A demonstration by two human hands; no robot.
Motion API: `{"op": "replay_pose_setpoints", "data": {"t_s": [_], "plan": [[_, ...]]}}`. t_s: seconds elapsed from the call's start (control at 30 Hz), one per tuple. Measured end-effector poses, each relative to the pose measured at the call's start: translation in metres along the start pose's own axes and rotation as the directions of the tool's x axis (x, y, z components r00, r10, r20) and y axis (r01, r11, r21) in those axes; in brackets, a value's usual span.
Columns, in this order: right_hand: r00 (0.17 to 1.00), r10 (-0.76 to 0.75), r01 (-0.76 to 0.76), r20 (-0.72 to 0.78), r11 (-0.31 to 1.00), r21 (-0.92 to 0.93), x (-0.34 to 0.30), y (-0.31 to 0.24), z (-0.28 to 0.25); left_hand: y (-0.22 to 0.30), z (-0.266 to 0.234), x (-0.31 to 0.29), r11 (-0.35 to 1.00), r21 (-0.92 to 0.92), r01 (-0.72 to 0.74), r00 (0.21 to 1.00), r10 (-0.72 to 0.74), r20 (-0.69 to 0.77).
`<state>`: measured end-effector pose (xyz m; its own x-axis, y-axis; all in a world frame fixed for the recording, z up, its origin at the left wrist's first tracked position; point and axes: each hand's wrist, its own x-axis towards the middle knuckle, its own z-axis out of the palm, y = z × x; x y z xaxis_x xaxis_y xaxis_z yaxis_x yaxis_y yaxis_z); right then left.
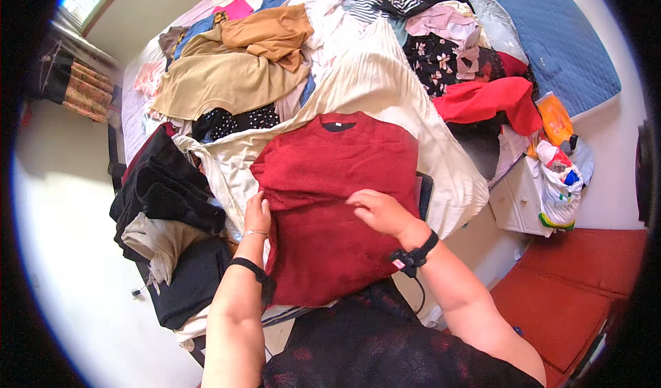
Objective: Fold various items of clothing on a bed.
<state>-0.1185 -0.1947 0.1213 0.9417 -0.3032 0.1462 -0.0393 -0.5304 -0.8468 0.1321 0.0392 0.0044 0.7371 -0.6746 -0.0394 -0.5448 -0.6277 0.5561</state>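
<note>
A dark red knitted sweater [337, 209] lies spread in front of me, its neckline facing away and a pale label inside the collar. At its left edge my left hand [257, 216] is closed on the fabric; its fingertips are partly hidden. My right hand [383, 213] is over the sweater's right half, palm down, holding nothing, with the fingers a little bent and apart. Beneath the sweater a cream cloth [447, 174] covers the bed. Black straps circle both my wrists, and a thin bracelet is on the left one.
Tan and brown garments [227, 78] are heaped at the far left. Floral, black and red clothes [482, 102] pile up at the far right. Dark folded clothes [169, 188] sit close by on the left. A white cabinet [516, 198] with plastic bags [559, 188] stands right, beyond a red-brown surface [558, 291].
</note>
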Motion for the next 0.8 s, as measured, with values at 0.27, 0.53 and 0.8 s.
{"op": "replay_pose_setpoints", "data": {"t_s": [0.27,0.53,0.8], "plan": [[0.884,0.433,-0.466,-0.175,0.838,-0.284,-0.067,0.113,-0.023,0.007,0.009,0.048,0.994,-0.079,0.076,0.993,-0.083,-0.085],[0.814,0.564,-0.579,-0.137,0.776,-0.249,-0.078,0.15,-0.006,-0.009,0.012,0.101,0.997,0.065,0.039,0.972,-0.053,0.23],[0.792,0.609,-0.59,-0.033,0.752,-0.293,-0.076,0.164,-0.009,0.02,-0.003,0.143,0.95,0.256,-0.177,0.949,0.096,0.299]]}}
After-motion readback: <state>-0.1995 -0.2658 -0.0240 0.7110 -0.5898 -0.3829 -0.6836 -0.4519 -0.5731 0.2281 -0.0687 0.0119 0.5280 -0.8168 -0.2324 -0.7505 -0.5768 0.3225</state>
